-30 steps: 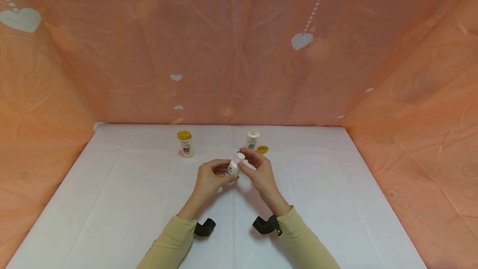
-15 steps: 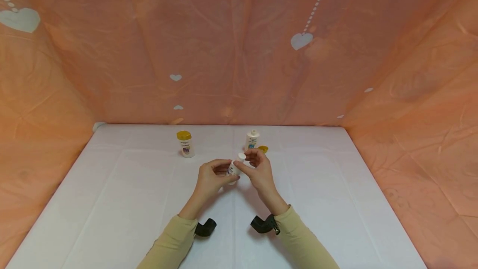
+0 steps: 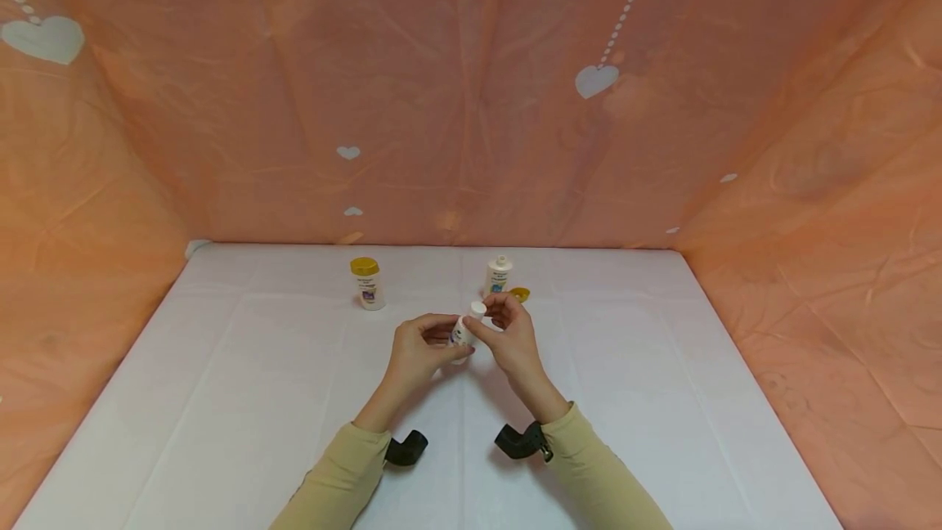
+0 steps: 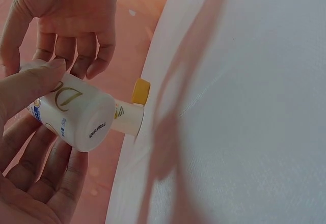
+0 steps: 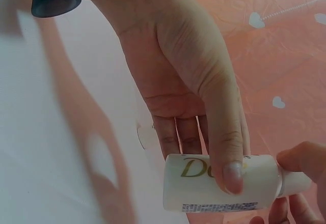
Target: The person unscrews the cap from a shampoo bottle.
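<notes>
Over the table (image 3: 294, 415), a bottle (image 3: 459, 334) is held by the curled left grip (image 3: 419, 344), its cap (image 3: 478, 310) pinched by the right grip (image 3: 511, 335); toward the far edge, a jar (image 3: 370, 293), flask (image 3: 499, 275) and partly blocked lid (image 3: 522, 294) are seen.

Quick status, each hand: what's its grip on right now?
Left hand: holding a white bottle around its body.
Right hand: pinching that bottle's white cap between thumb and fingers.
</notes>
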`<state>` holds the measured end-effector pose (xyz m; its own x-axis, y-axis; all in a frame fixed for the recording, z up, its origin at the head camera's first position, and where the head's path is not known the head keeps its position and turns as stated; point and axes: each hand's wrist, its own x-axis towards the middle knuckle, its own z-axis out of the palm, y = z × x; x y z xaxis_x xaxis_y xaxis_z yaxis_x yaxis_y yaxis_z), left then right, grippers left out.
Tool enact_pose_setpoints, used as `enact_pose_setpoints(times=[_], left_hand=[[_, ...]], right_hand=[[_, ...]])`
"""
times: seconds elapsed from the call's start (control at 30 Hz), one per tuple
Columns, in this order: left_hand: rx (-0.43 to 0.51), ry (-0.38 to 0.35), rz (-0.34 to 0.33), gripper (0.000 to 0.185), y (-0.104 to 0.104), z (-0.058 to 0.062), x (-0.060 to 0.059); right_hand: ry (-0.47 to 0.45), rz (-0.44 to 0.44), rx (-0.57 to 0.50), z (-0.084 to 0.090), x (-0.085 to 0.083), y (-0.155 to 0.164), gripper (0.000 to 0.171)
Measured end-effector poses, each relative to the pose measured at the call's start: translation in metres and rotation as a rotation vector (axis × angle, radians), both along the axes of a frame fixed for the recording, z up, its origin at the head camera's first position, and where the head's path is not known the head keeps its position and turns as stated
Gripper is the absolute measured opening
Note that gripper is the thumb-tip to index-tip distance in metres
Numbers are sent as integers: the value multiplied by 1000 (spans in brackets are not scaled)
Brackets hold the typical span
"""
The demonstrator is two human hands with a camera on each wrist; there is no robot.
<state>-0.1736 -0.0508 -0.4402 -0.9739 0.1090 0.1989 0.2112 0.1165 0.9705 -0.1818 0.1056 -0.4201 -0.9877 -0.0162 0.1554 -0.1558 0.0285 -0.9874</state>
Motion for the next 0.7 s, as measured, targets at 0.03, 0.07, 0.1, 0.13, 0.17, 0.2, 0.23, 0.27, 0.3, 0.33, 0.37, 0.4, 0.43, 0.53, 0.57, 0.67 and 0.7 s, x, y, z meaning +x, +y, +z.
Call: enact_pose_setpoints(times=[0.03, 0.07, 0.1, 0.13, 0.17, 0.2, 0.23, 0.27, 0.3, 0.33, 0.37, 0.4, 0.43, 0.53, 0.57, 0.67, 0.7], left_hand=[[0, 2, -1, 41, 0, 0, 0], [-1, 4, -2, 41, 0, 0, 0], [0, 6, -2, 41, 0, 0, 0], [1, 5, -4, 41, 0, 0, 0], [1, 5, -4, 41, 0, 0, 0], [2, 4, -4, 41, 0, 1, 0], [4, 1, -5, 41, 0, 1, 0], [7, -1, -5, 41, 0, 1, 0], [10, -4, -5, 41, 0, 1, 0], [11, -6, -4, 41, 0, 1, 0], [12, -7, -3, 41, 0, 1, 0], [14, -10, -4, 41, 0, 2, 0], [15, -12, -4, 42, 0, 2, 0], [18, -17, -3, 42, 0, 2, 1], [21, -20, -3, 42, 0, 2, 1], [32, -28, -7, 42, 0, 2, 0], [35, -29, -8, 42, -1, 2, 0]], right_hand=[[0, 2, 1, 0, 0, 0, 29], [1, 5, 5, 0, 0, 0, 28], [2, 9, 9, 0, 0, 1, 28], [2, 13, 11, 0, -1, 1, 28], [3, 18, 15, 1, -1, 2, 28], [4, 22, 20, 1, -1, 2, 28], [4, 26, 26, 1, 0, 3, 28], [5, 30, 35, 1, 0, 3, 28], [6, 34, 44, 2, 0, 3, 29], [7, 37, 54, 2, 0, 4, 29], [7, 40, 64, 3, 0, 4, 30], [7, 44, 73, 3, 0, 5, 30], [9, 46, 81, 3, 0, 5, 31], [13, 53, 81, -1, -2, 7, 31], [13, 56, 73, -4, -3, 7, 31], [16, 55, 62, -15, -9, 8, 32], [17, 55, 63, -19, -11, 9, 32]])
